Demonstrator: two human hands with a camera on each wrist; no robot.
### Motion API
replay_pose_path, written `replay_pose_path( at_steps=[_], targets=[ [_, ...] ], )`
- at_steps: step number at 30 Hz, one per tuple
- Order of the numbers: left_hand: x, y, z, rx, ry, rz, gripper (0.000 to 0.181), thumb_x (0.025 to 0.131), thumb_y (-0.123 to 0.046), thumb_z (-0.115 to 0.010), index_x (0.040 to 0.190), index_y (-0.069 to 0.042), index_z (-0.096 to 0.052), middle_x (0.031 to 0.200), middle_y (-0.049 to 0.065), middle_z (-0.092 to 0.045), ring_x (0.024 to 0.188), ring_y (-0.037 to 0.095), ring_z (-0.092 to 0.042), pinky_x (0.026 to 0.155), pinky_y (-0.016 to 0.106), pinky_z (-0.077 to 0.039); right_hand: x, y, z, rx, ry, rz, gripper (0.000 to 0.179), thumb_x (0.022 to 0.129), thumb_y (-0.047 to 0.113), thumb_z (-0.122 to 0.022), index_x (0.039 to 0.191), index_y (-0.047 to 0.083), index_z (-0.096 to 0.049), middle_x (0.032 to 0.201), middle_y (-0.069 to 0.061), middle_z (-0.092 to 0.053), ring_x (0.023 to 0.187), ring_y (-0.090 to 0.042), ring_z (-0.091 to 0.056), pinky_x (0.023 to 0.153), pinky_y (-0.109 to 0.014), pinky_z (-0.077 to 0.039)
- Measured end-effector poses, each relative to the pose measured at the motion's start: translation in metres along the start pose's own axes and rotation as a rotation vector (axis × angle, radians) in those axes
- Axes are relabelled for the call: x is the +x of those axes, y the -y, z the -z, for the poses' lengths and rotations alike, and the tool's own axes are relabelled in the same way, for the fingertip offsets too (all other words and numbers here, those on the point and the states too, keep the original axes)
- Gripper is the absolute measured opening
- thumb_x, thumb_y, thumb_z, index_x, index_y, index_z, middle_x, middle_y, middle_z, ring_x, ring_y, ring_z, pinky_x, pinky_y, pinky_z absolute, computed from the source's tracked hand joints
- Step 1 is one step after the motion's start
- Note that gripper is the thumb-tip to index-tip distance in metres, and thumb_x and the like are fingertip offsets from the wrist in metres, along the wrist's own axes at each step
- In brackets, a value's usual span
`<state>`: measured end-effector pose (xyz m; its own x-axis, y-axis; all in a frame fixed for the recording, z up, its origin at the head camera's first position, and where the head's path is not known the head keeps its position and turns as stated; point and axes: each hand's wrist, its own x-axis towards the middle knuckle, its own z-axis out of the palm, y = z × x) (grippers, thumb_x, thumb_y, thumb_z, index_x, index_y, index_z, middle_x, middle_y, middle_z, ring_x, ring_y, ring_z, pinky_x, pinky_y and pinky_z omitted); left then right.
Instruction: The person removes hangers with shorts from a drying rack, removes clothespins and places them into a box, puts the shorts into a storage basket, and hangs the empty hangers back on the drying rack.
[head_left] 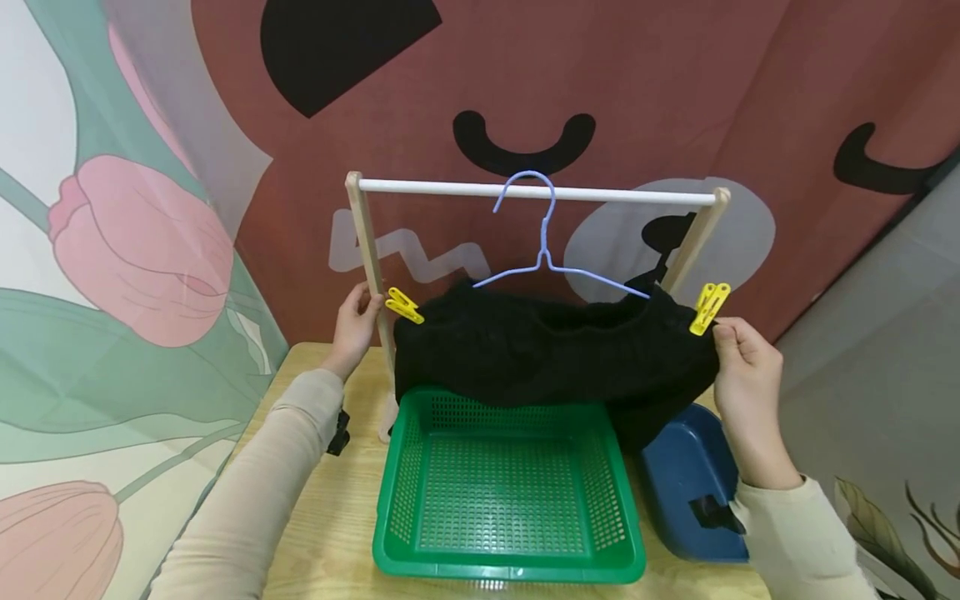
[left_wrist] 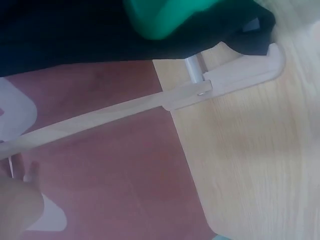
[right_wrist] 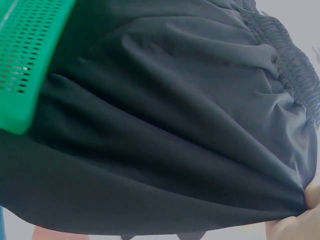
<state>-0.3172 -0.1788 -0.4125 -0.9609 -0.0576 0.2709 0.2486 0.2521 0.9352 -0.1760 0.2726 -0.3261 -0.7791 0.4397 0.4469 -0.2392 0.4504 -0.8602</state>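
Note:
A black garment (head_left: 555,350) with a gathered elastic waistband (right_wrist: 285,55) hangs from a lilac hanger (head_left: 543,242). The hanger's hook loops over the white rail (head_left: 442,188) of a small rack. Yellow clothespins stand on both upper corners, one left (head_left: 405,306) and one right (head_left: 709,308). My right hand (head_left: 750,383) pinches the garment's right edge just below its clothespin, drawing folds toward the fingers. At the rack's left wooden post (head_left: 369,250), my left hand (head_left: 356,325) has its fingertips beside the left clothespin; I cannot tell what they grip.
A green perforated basket (head_left: 510,567) stands in front of the rack, its back rim under the garment. To its right sits a blue basin (head_left: 686,500), partly behind my right forearm. All rest on a wooden table (head_left: 322,508) against a printed cloth backdrop (head_left: 675,75).

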Motion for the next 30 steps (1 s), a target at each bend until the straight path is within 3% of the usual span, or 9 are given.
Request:
replay_pose_path(
  at_steps=[5,11,14,19,24,30],
  targets=[
    [-0.002,0.001,0.001,0.027,-0.009,0.005,0.044,0.106,-0.027,-0.046,0.142,-0.003,-0.049,0.131,0.023,-0.057,0.12,0.036,-0.053,0.102,0.05,-0.043,-0.011,-0.015,0.001,0.014,0.0,-0.04,0.025,0.102,0.016,-0.053,0.083,0.015,-0.069,0.073,0.02,-0.056,0.074,-0.004,-0.049,0.067,-0.016,-0.038],
    [-0.005,0.0,0.002,0.031,-0.021,0.008,0.046,0.105,-0.03,-0.047,0.144,-0.005,-0.048,0.135,0.02,-0.056,0.123,0.037,-0.052,0.103,0.051,-0.043,-0.026,-0.038,0.0,0.024,0.002,-0.015,0.025,0.102,0.013,-0.053,0.083,0.016,-0.069,0.075,0.027,-0.056,0.077,-0.001,-0.049,0.069,-0.016,-0.037],
    [-0.007,0.001,0.002,0.085,-0.031,0.027,0.048,0.104,-0.033,-0.048,0.146,-0.009,-0.048,0.137,0.016,-0.056,0.124,0.033,-0.053,0.103,0.049,-0.043,-0.037,-0.047,0.0,0.023,0.022,-0.006,0.022,0.102,0.011,-0.052,0.088,0.008,-0.068,0.084,0.027,-0.058,0.084,-0.001,-0.051,0.074,-0.015,-0.038],
    [-0.012,0.003,0.004,0.155,-0.045,0.039,0.051,0.104,-0.035,-0.05,0.148,-0.01,-0.046,0.139,0.017,-0.054,0.126,0.032,-0.052,0.103,0.047,-0.043,-0.055,-0.059,0.001,-0.003,0.053,-0.043,0.021,0.104,0.011,-0.049,0.093,0.006,-0.067,0.09,0.028,-0.057,0.094,0.0,-0.051,0.081,-0.012,-0.037],
    [-0.016,0.007,0.006,0.16,-0.05,0.032,0.051,0.104,-0.035,-0.051,0.147,-0.009,-0.047,0.141,0.016,-0.052,0.127,0.033,-0.05,0.103,0.048,-0.043,-0.063,-0.068,0.002,-0.008,0.065,-0.026,0.023,0.104,0.011,-0.048,0.092,-0.001,-0.064,0.087,0.026,-0.057,0.088,-0.001,-0.05,0.078,-0.014,-0.037],
    [-0.023,0.007,0.005,0.13,-0.108,0.033,0.046,0.104,-0.035,-0.051,0.142,-0.009,-0.053,0.141,0.012,-0.054,0.129,0.03,-0.048,0.104,0.049,-0.041,-0.066,-0.074,0.0,0.011,0.061,0.036,0.023,0.103,0.007,-0.047,0.089,-0.006,-0.062,0.083,0.02,-0.057,0.078,-0.003,-0.048,0.073,-0.016,-0.037]
  ],
)
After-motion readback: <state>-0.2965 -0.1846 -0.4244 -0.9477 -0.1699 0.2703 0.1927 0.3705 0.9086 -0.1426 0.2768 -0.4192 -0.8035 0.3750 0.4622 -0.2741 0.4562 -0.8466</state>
